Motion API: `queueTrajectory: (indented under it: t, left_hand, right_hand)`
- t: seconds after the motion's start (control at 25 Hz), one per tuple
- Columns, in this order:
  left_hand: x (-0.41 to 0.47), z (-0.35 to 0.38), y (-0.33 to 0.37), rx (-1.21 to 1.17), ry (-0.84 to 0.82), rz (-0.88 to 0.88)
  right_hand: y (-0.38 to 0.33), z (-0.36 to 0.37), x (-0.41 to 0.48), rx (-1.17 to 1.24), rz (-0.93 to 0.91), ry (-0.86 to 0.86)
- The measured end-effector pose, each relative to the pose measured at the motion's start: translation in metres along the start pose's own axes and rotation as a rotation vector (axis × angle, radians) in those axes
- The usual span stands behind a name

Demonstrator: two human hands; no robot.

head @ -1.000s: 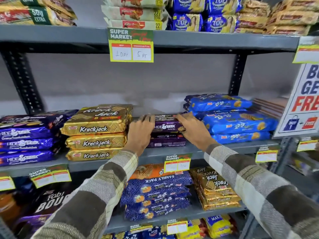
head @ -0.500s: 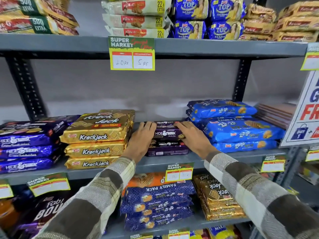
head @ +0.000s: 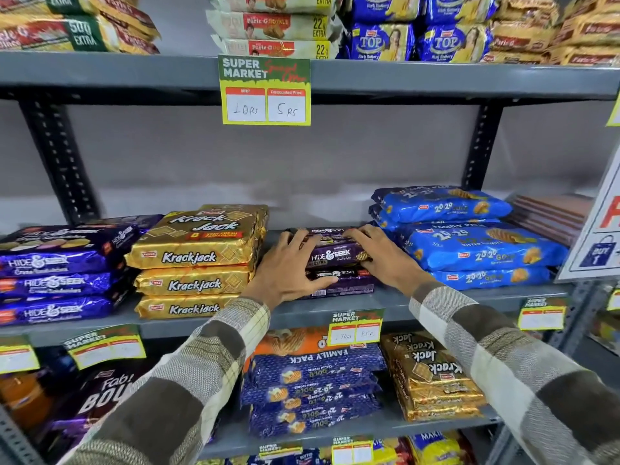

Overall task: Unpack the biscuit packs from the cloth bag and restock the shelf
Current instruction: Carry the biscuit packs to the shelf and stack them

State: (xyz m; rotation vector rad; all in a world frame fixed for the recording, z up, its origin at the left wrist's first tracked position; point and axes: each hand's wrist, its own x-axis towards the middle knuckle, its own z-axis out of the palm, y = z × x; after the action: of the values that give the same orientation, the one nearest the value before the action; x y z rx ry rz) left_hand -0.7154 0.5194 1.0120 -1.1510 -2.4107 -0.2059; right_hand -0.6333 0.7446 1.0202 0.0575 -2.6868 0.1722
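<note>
- Two checked sleeves reach up from nearest me toward the middle shelf (head: 436, 298), and the cloth bag is nowhere in sight from here.
- Closest of the goods, the left hand (head: 288, 273) lies spread over the left end of the small Hide & Seek stack (head: 335, 260), thumb pressed on the lower pack's front; the right hand (head: 382, 260) is flat over the right end. Neither is really clenched, more a two-sided press on the packs.
- That stack sits at the shelf's front lip, between the Krackjack pile (head: 198, 260) and the blue 20-20 packs (head: 476, 250). I'd worry a hard shove slides the glossy top pack off the lower one, or tips it over the edge.
- The lower pack reads upside down, so the facing looks uneven to me.
- Just beside the right wrist the 20-20 packs overhang a little; a careless elbow could drag them.
- Farther back the shelf is bare to the wall (head: 302, 162), so packs pushed too deep would vanish from view.
</note>
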Motion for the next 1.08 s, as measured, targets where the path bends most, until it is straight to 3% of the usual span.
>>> queueTrajectory:
  t: [0.2,0.4,0.84,1.08]
  left_hand:
    - [-0.002,0.004,0.001,0.113,-0.004,0.033]
    - [-0.003,0.007,0.005,0.119,-0.007,0.011]
    - [-0.005,0.007,0.014,0.154,-0.018,-0.052]
    - [-0.004,-0.024,0.021,0.16,0.107,-0.078]
  right_hand:
    - [0.012,-0.009,-0.001,0.147,-0.065,-0.141]
    - [0.016,-0.008,-0.011,0.179,-0.058,-0.138]
    - [0.002,0.001,-0.018,-0.024,-0.004,-0.051]
    - [-0.019,-0.007,-0.013,-0.129,0.052,0.226]
